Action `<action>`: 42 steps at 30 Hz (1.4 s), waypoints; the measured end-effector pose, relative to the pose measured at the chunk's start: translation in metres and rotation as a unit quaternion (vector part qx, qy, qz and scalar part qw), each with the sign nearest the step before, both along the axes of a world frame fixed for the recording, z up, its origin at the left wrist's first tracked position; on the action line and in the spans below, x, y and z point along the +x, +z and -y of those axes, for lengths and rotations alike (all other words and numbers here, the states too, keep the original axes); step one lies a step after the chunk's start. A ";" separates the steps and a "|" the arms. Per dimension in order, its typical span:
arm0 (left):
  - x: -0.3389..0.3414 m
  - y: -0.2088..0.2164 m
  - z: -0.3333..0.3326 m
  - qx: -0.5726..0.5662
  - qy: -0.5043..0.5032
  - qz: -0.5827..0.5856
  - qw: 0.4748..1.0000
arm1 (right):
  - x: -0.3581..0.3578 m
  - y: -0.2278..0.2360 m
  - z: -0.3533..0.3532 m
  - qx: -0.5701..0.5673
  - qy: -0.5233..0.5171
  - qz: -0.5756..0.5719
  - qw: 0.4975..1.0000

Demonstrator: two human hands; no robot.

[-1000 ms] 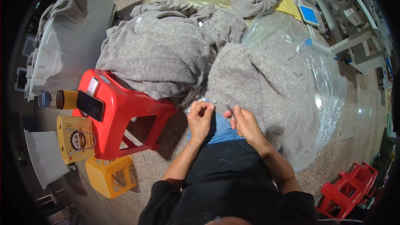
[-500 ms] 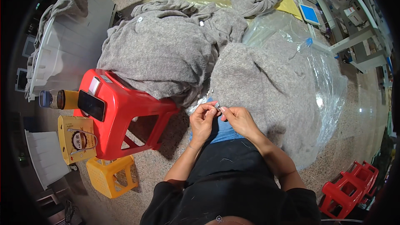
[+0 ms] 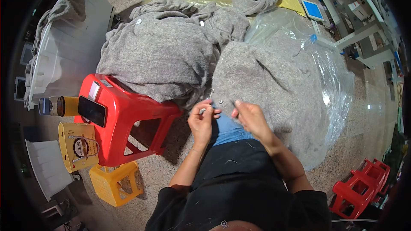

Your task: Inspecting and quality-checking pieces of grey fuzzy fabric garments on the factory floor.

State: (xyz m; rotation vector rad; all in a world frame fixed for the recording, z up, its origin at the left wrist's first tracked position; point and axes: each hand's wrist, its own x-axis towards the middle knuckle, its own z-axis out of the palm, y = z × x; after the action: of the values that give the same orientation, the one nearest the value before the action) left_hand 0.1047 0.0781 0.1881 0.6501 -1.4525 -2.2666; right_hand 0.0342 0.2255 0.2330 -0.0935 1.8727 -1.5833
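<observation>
My left hand (image 3: 200, 122) is raised over my jeans, thumb and forefinger pressed together. Whatever it pinches is too small to make out. To its right, my right hand (image 3: 253, 119) is smeared by motion, so I cannot see whether it holds anything. Between the hands, a small shiny round piece (image 3: 221, 102) shows at the near edge of a grey knit cloth (image 3: 265, 81), which spreads from my lap over clear plastic sheeting (image 3: 332, 90). Further left lies a heaped grey knit pile (image 3: 158, 51) with small white bits on it.
On my left a red stool (image 3: 124, 111) carries a phone (image 3: 92, 111). Beside it are a bottle (image 3: 58, 106), a yellow paper bag (image 3: 77, 145), a low yellow stool (image 3: 113, 184) and a white bin (image 3: 72, 51). Red stools (image 3: 359, 188) stand at lower right, a metal frame (image 3: 364, 36) at upper right.
My hands, together at the small shiny piece before, have come apart: the left went a little left, the right moved right. The shiny piece now shows between them. The whole view shifted slightly.
</observation>
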 end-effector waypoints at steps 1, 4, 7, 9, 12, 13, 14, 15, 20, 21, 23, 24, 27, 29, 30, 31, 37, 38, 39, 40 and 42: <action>-0.001 0.002 0.001 -0.103 0.044 0.026 0.993 | -0.003 0.004 -0.009 -0.034 -0.057 0.046 0.997; 0.001 0.010 -0.002 -0.310 0.088 0.018 0.946 | -0.006 0.014 -0.032 -0.066 -0.154 0.097 0.981; 0.005 0.022 -0.017 -0.461 -0.031 -0.013 0.887 | 0.001 0.017 -0.044 -0.082 -0.175 0.077 0.978; 0.003 0.026 -0.025 -0.523 -0.051 -0.027 0.851 | 0.010 0.015 -0.045 -0.087 -0.159 0.075 0.980; -0.001 0.027 -0.029 -0.547 -0.104 -0.026 0.831 | 0.018 0.009 -0.041 -0.082 -0.152 0.083 0.982; -0.003 0.026 -0.029 -0.553 -0.142 -0.020 0.821 | 0.019 0.008 -0.040 -0.063 -0.164 0.097 0.980; -0.004 0.024 -0.028 -0.555 -0.135 -0.029 0.820 | 0.020 0.007 -0.040 -0.078 -0.157 0.094 0.980; -0.005 0.022 -0.026 -0.586 -0.154 -0.047 0.794 | 0.021 0.006 -0.041 -0.070 -0.147 0.084 0.983; -0.005 0.016 -0.021 -0.580 -0.199 -0.062 0.787 | 0.023 0.005 -0.043 -0.059 -0.134 0.082 0.986; -0.005 0.017 -0.021 -0.580 -0.189 -0.067 0.789 | 0.023 0.006 -0.045 -0.060 -0.130 0.080 0.986; -0.003 0.019 -0.023 -0.450 -0.191 -0.036 0.872 | 0.025 0.007 -0.047 -0.063 -0.129 0.077 0.987; -0.002 0.021 -0.024 -0.457 -0.176 -0.059 0.870 | 0.026 0.008 -0.049 -0.055 -0.115 0.084 0.988; 0.002 0.026 -0.027 -0.025 -0.222 0.084 0.971 | 0.033 0.012 -0.052 -0.031 -0.075 0.070 0.994; 0.003 0.027 -0.029 0.018 -0.204 0.067 0.977 | 0.038 0.015 -0.053 -0.013 -0.050 0.049 0.997; 0.003 0.027 -0.030 0.061 -0.197 0.058 0.977 | 0.041 0.016 -0.052 0.017 -0.035 0.003 0.999; 0.003 0.026 -0.031 0.059 -0.193 0.062 0.977 | 0.043 0.017 -0.051 0.069 -0.021 -0.028 0.997; 0.006 0.025 -0.032 0.073 -0.211 0.044 0.974 | 0.045 0.016 -0.045 0.093 -0.009 -0.057 0.994; 0.006 0.025 -0.032 0.073 -0.213 0.041 0.973 | 0.045 0.015 -0.045 0.119 -0.010 -0.049 0.992; 0.006 0.026 -0.033 0.073 -0.216 0.038 0.973 | 0.045 0.014 -0.044 0.100 -0.010 -0.054 0.993; 0.006 0.027 -0.033 0.073 -0.216 0.038 0.973 | 0.045 0.013 -0.044 0.099 -0.010 -0.068 0.993; 0.007 0.028 -0.034 0.059 -0.219 0.034 0.973 | 0.046 0.012 -0.043 0.098 -0.011 -0.083 0.992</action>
State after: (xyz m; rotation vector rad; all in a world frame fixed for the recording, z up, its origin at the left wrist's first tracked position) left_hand 0.1116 0.1123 0.2160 0.4789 -1.6341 -2.7039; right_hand 0.0803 0.2680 0.2448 -0.1208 2.1551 -1.4335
